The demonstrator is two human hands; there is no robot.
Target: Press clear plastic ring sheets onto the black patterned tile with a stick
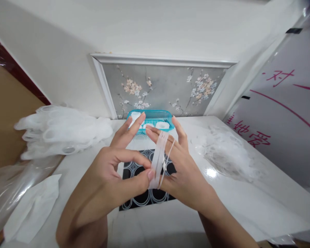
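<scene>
My left hand pinches the near edge of a translucent white band between thumb and index finger, its other fingers raised. The band is looped around fingers of my right hand, which hold it stretched. A thinner pale strand runs beside the wide part; whether it belongs to the same ring I cannot tell. Both hands are above a black mat with grey circle patterns. Behind the fingertips stands a turquoise plastic basket with white ring-shaped pieces in it.
A heap of white translucent rings lies at the left, and a clearer heap at the right of the white table. A white sheet lies front left. A wall with a floral panel bounds the back; a whiteboard stands right.
</scene>
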